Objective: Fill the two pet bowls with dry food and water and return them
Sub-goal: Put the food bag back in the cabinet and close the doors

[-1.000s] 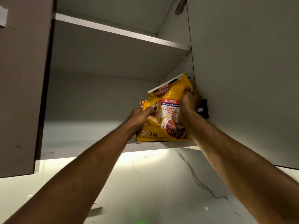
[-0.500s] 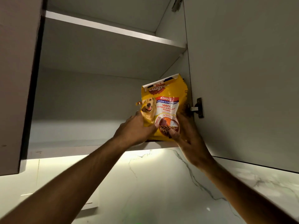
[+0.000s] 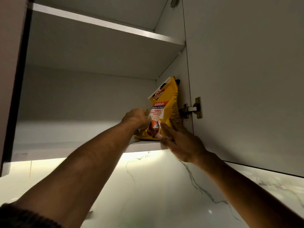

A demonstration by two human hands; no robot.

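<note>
Open grey wall cabinet [image 3: 92,99] above lit marble backsplash [image 3: 156,186].

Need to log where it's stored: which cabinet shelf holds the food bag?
The lower shelf: the yellow bag stands at its right end by the hinge. The upper shelf shows nothing.

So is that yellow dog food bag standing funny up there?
A bit. The yellow bag leans right against the cupboard's side wall on the lower shelf, with both hands on its bottom. Nothing spilled.
</note>
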